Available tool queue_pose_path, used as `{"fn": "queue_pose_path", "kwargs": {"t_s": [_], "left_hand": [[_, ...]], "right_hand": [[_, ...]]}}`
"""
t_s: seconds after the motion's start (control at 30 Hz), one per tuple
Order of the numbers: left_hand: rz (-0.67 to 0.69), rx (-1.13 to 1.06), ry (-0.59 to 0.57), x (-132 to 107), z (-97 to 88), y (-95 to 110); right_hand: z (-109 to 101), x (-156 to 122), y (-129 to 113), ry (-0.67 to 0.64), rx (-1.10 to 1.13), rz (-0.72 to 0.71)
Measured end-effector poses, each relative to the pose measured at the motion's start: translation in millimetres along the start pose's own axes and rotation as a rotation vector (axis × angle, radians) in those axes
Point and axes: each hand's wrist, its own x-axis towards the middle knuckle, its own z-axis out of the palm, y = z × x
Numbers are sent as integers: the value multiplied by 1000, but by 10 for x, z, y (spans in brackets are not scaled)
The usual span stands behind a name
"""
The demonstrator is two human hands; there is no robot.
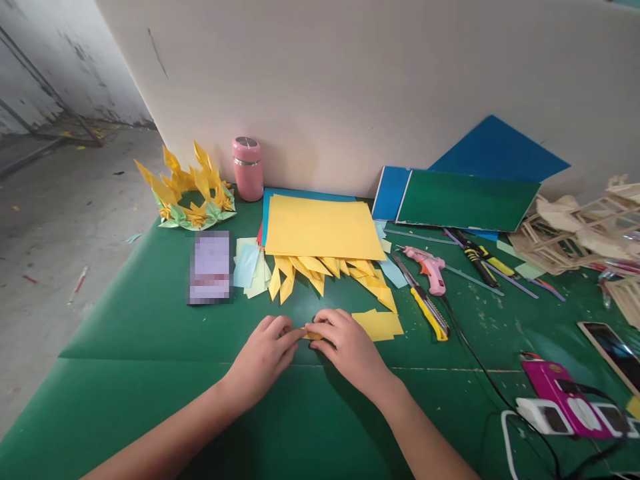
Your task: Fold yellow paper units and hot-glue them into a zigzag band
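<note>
My left hand (265, 353) and my right hand (345, 347) rest on the green table cover (140, 373), fingertips meeting over a small yellow folded paper piece (313, 335). Both hands have curled fingers pressing that piece flat against the table; most of it is hidden under them. Just right of my right hand lies a flat yellow paper square (380, 325). Beyond the hands a row of folded yellow paper points (320, 270) sticks out from under a large yellow sheet (323, 228).
A yellow and green paper flower wreath (193, 193) and a pink flask (247, 169) stand at the back left. A pink glue gun (427, 267), a yellow utility knife (427, 308), blue and green card sheets (465, 200), wooden stick models (575, 230) and a power strip (565, 407) lie to the right.
</note>
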Motion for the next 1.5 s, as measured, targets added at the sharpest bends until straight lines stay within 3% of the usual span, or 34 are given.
{"fn": "queue_pose_path", "kwargs": {"t_s": [0.2,0.4,0.53,0.77,0.93,1.0,1.1,1.27,1.5], "left_hand": [[-87,-112,51,77,9,-5],[-187,-264,85,129,-52,-4],[-278,-413,72,141,-91,20],[-433,-625,45,125,-83,-26],[-477,-632,127,96,-70,-76],[-442,-576,170,75,-67,-69],[-252,-396,231,47,-53,-44],[50,-204,193,30,-16,-9],[97,-145,127,25,-1,1]], "right_hand": [[78,16,-7,154,-92,-141],[72,18,-79,270,85,-136],[109,-33,-125,350,240,-36],[106,-76,-64,246,659,344],[89,-57,28,343,687,381],[94,-48,67,392,589,353],[115,-32,105,419,380,294],[160,20,52,250,104,141],[221,180,-84,107,-253,64]]}}
